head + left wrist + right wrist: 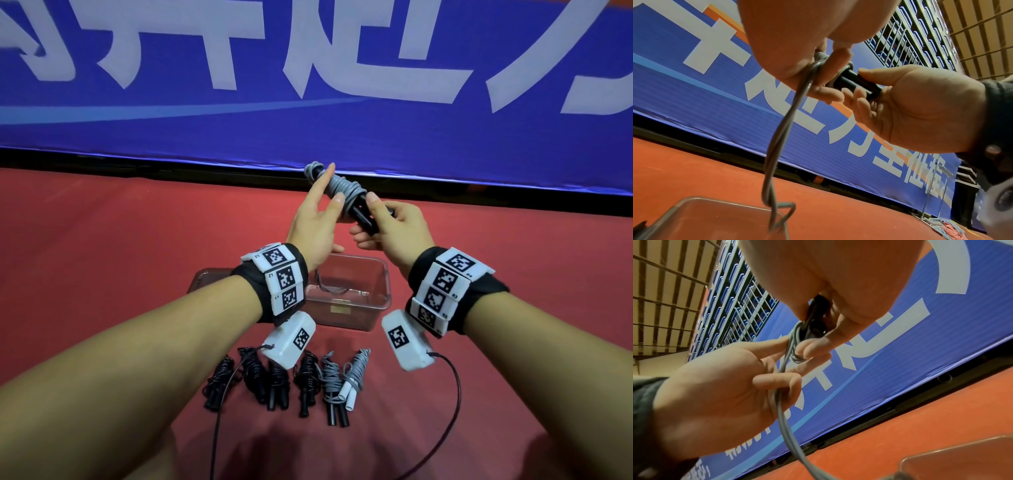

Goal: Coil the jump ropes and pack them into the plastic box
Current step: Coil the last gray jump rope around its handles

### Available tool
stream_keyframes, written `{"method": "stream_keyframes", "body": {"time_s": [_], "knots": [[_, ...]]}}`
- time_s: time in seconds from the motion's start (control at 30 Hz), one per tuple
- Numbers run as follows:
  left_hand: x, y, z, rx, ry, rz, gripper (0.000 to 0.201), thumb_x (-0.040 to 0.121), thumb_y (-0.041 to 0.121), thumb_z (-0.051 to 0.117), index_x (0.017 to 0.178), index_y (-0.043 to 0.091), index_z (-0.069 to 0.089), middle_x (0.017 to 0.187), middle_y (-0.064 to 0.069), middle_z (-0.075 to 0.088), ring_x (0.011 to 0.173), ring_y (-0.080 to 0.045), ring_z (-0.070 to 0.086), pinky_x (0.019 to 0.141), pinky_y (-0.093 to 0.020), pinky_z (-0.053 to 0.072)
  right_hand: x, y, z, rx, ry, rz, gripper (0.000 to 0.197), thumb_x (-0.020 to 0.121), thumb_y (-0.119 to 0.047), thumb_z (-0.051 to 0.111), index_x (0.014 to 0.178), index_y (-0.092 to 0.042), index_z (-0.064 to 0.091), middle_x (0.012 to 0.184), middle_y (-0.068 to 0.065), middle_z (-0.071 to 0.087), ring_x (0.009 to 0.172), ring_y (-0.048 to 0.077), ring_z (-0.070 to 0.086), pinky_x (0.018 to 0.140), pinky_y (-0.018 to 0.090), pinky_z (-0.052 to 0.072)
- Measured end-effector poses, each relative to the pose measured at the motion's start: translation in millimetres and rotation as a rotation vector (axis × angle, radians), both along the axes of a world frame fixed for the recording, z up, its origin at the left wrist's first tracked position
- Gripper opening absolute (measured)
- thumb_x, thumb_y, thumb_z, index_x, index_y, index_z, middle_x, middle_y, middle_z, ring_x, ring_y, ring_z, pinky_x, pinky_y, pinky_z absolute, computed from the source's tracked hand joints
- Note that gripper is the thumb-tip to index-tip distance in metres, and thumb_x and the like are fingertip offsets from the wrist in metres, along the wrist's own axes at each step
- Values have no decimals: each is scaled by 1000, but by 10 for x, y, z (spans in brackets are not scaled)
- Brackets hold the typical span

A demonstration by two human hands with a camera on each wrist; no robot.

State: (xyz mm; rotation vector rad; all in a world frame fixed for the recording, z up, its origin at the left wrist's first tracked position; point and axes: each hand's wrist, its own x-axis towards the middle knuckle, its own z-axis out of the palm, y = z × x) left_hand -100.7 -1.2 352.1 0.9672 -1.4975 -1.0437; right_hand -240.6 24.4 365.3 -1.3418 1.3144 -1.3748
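Red sports floor [102, 240] with a big blue banner [342, 130] along the back, white lettering cut off at the top so it's unreadable, and the wrist views catch what looks like tiers of blue seating behind it. Both hands are up over the clear plastic box [346, 310], working on a grey jump rope [342, 188]. The right hand [394, 229] has its thumb and fingers closed around the black handles [857, 82], my guess being that it's the anchor so the wraps stay tight. The left hand [315, 222] has its little finger curled round the loose tail [781, 402] while the longer fingers stretch out along the coil, probably feeding the cord round and pressing the turns flat. The tail drops down with its end loop [783, 216] dangling inside the box, so slack isn't dragging on the floor. Nearer the body sits a row of already coiled ropes [284, 380], mostly black plus two grey, not in the box yet. Hard to say how the left fingers sit on the far side of the coil, since the hand hides that. A dark shape beside the box [205, 277] might be its lid, but the left wrist covers most of it.
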Motion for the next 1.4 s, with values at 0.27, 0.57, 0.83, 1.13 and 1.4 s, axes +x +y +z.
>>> {"method": "stream_keyframes", "body": {"time_s": [0.27, 0.57, 0.83, 1.13, 1.4], "knots": [[30, -108, -37, -3, -32, 14, 42, 107, 29, 47, 147, 41, 42, 65, -6, 47, 41, -4, 39, 50, -32, 54, 4, 26, 2, 63, -24, 36, 39, 106, -35, 45, 101, -2, 65, 65, 10, 66, 49, 12, 59, 53, 24, 52], [71, -82, -58, -3, -46, 137, 36, 100, 28, 62, 135, 34, 58, 74, -2, 70, 56, -14, 54, 53, -42, 53, -5, 41, -65, -168, 733, -153, 57, 78, -34, 79, 127, -29, 52, 110, -3, 57, 99, 15, 58, 82, 32, 48], [27, -56, -16, 76, -29, 155, 46, 104, 25, 52, 147, 36, 45, 117, 7, 58, 105, -22, 69, 59, -35, 61, -46, -28, -49, -202, 874, -221, 51, 93, -41, 63, 140, -25, 56, 122, 6, 68, 116, 28, 61, 93, 35, 47], [22, -98, -43, 67, 12, 106, 76, 99, 40, 52, 153, 57, 0, 141, -5, 60, 101, -22, 74, 66, -40, 64, -66, -36, -51, -153, 636, -237, 28, 96, -42, 58, 118, -32, 72, 89, -5, 75, 88, 19, 68, 82, 36, 54], [1, -122, -30, 125, 58, 88, 77, 105, 34, 51, 157, 49, -3, 141, -39, 47, 111, -55, 60, 64, -32, 61, 39, -41, -55, -79, 251, -134, 24, 102, -34, 53, 107, -18, 69, 79, 6, 73, 67, 18, 73, 76, 43, 62]]}}
